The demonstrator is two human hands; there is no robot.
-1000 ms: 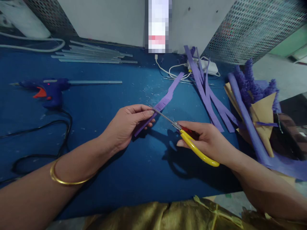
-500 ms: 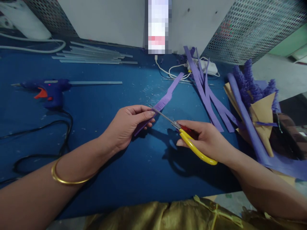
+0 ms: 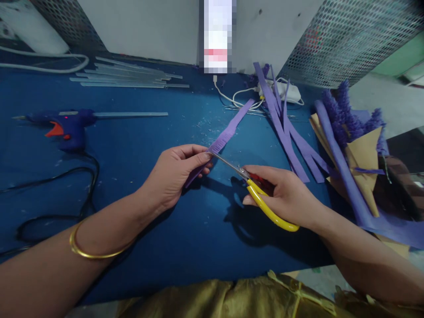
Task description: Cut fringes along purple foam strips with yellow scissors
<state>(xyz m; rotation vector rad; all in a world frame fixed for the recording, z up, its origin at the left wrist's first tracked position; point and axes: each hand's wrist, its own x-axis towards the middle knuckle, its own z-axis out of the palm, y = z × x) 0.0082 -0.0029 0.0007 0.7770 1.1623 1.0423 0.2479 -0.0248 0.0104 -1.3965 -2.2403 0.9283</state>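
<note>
the left hand (image 3: 180, 170) pinches a long, narrow purple strip (image 3: 222, 140) between thumb and fingers, its grip clamped on it; the strip slants toward one o'clock above the blue table (image 3: 185, 256). the right hand (image 3: 288, 190) has its grip wrapped around metal scissors (image 3: 260, 201) with yellow and red handles, whose blades point to ten o'clock and meet the strip beside the left thumb. from the strip, loose flat purple strips (image 3: 275, 113) lie at three o'clock, a blue plastic glue gun (image 3: 74, 126) at nine, and thin translucent sticks (image 3: 132, 75) at ten.
</note>
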